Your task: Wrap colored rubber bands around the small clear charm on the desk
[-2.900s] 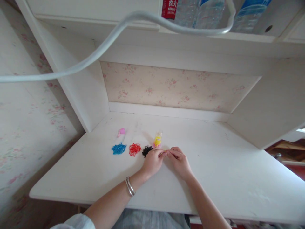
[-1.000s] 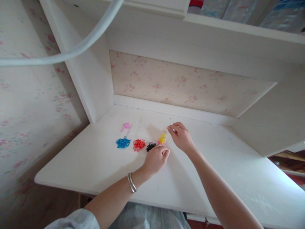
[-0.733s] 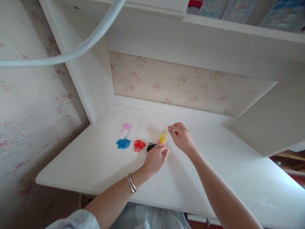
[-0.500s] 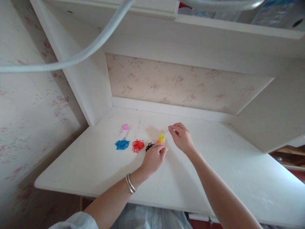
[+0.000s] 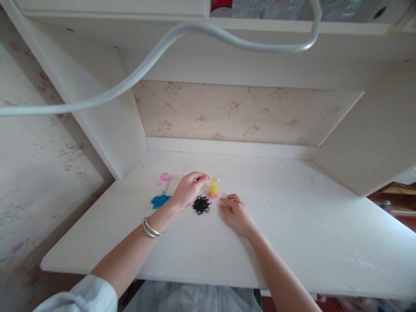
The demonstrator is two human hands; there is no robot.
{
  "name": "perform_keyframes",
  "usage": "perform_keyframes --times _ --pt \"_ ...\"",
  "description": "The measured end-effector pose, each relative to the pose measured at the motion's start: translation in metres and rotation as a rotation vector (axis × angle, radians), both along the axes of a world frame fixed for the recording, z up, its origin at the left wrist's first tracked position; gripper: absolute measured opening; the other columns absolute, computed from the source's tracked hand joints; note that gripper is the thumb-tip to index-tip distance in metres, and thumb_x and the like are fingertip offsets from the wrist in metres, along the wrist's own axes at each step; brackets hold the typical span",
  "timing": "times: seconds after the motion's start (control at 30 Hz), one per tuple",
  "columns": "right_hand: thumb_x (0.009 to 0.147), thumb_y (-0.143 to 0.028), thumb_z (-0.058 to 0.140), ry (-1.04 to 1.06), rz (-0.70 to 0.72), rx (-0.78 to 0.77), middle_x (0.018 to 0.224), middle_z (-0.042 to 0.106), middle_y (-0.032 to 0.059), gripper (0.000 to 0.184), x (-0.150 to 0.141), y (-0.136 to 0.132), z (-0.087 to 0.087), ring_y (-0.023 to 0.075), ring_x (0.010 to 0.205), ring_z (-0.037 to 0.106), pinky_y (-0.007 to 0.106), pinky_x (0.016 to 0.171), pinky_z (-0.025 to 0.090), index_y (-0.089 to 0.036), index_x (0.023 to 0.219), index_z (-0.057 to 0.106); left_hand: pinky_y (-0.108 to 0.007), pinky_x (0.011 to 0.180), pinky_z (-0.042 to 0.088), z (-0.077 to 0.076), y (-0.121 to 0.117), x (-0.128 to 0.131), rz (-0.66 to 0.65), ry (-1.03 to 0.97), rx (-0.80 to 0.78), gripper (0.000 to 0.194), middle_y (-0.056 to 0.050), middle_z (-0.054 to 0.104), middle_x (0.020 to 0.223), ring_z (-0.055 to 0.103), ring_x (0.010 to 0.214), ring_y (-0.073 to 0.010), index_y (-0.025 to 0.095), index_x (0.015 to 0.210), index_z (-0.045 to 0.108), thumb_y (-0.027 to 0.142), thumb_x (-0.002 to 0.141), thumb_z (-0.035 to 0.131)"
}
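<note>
A small clear container (image 5: 214,187) with yellow rubber bands inside and a pink base stands on the table. My left hand (image 5: 190,188) is at its upper left, thumb and forefinger pinched on a tiny yellow rubber band (image 5: 209,177) beside the rim. To the right of the base, my right hand (image 5: 236,214) rests low over the table with its fingers closed; what they hold, if anything, is too small to make out. A pile of black rubber bands (image 5: 201,205) lies between the hands. My left wrist and hand mostly cover the red pile.
Blue rubber bands (image 5: 160,200) form a pile at the left, with a small pink piece (image 5: 165,177) behind them. A white cable (image 5: 130,82) crosses the upper view under the shelf. The white table (image 5: 292,225) extends right to a side panel (image 5: 367,143).
My left hand has moved up and left to the container's rim, uncovering the black pile. My right hand has come down from the rim to beside the base. The view has shifted slightly.
</note>
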State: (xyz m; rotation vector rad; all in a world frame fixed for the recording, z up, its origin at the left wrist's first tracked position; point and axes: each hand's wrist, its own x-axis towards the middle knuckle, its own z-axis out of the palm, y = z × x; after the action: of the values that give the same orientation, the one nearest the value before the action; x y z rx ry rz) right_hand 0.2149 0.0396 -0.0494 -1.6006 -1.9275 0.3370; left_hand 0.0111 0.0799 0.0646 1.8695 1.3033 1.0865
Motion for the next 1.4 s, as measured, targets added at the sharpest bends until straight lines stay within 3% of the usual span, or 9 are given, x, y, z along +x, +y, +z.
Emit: perform_keyframes --times 0.17,0.43,0.6,0.8,0.93,1.03,1.2,1.33,1.4 --pt "0.090 -0.029 0.045 -0.102 -0.009 0.043 0.096 0.058 0.0026 0.024 -0.001 -0.003 0.003 0.0134 0.081 0.057 0.026 0.078 0.042 -0.029 0.095 0.068 -0.026 0.082 0.046 0.017 0.022 0.005 -0.107 0.242 0.197 0.029 -0.003 0.068 0.095 0.061 0.088 -0.0149 0.020 0.095 0.071 0.034 0.088 0.047" --pt "0.090 -0.026 0.045 -0.112 -0.023 0.050 0.097 0.059 0.0015 0.023 0.000 -0.006 0.006 0.0122 0.082 0.057 0.024 0.078 0.040 -0.026 0.091 0.068 -0.028 0.084 0.047 0.005 0.039 0.014 -0.141 0.509 0.298 0.028 -0.004 0.066 0.097 0.061 0.086 -0.0160 0.022 0.099 0.070 0.032 0.088 0.046" --pt "0.091 -0.027 0.044 -0.114 -0.027 0.025 0.098 0.059 0.0022 0.024 -0.001 -0.006 0.009 0.0119 0.082 0.058 0.024 0.079 0.040 -0.026 0.092 0.068 -0.028 0.088 0.046 0.000 0.039 0.015 -0.159 0.485 0.311 0.030 -0.004 0.066 0.099 0.062 0.090 -0.0160 0.023 0.104 0.069 0.030 0.088 0.045" --pt "0.090 -0.028 0.044 -0.078 -0.012 0.024 0.098 0.059 0.0027 0.025 -0.001 -0.006 0.009 0.0123 0.081 0.058 0.026 0.078 0.041 -0.026 0.091 0.068 -0.026 0.088 0.046 0.006 0.035 0.007 -0.182 0.353 0.247 0.031 -0.003 0.067 0.103 0.062 0.091 -0.0148 0.021 0.105 0.069 0.025 0.087 0.044" --pt "0.090 -0.033 0.042 0.090 -0.053 0.063 0.097 0.058 0.0039 0.026 0.001 -0.005 0.005 0.0120 0.073 0.056 0.026 0.070 0.044 -0.024 0.091 0.067 -0.027 0.089 0.046 0.007 0.024 -0.008 -0.142 0.237 0.190 0.029 -0.003 0.067 0.105 0.061 0.095 -0.0154 0.020 0.102 0.068 0.027 0.086 0.044" --pt "0.090 -0.039 0.043 0.243 -0.141 0.107 0.096 0.058 0.0046 0.029 0.002 -0.002 0.008 0.0103 0.063 0.052 0.025 0.064 0.045 -0.022 0.090 0.067 -0.028 0.088 0.046 -0.002 0.010 -0.026 -0.108 0.194 0.124 0.028 -0.003 0.068 0.103 0.061 0.094 -0.0162 0.020 0.099 0.068 0.031 0.086 0.045" --pt "0.089 -0.043 0.045 0.273 -0.182 0.274 0.095 0.058 0.0054 0.031 -0.003 0.004 0.044 0.0084 0.058 0.048 0.024 0.057 0.043 -0.021 0.092 0.067 -0.027 0.078 0.048 -0.034 -0.019 -0.062 -0.016 0.129 -0.039 0.030 -0.004 0.070 0.098 0.063 0.084 -0.0157 0.019 0.100 0.067 0.036 0.086 0.046" --pt "0.091 -0.038 0.044 0.086 -0.131 0.385 0.100 0.057 0.0056 0.028 -0.008 0.014 0.084 0.0082 0.062 0.051 0.023 0.060 0.043 -0.023 0.097 0.067 -0.026 0.081 0.047 -0.058 -0.041 -0.090 0.055 0.138 -0.095 0.030 -0.002 0.069 0.102 0.063 0.089 -0.0155 0.021 0.100 0.066 0.039 0.087 0.046" --pt "0.093 -0.036 0.041 -0.041 -0.115 0.414 0.103 0.058 0.0060 0.029 -0.010 0.021 0.096 0.0099 0.069 0.055 0.023 0.063 0.044 -0.024 0.099 0.067 -0.026 0.076 0.049 -0.065 -0.048 -0.104 0.109 0.184 -0.112 0.032 -0.002 0.070 0.099 0.063 0.082 -0.0151 0.021 0.100 0.066 0.042 0.087 0.045"
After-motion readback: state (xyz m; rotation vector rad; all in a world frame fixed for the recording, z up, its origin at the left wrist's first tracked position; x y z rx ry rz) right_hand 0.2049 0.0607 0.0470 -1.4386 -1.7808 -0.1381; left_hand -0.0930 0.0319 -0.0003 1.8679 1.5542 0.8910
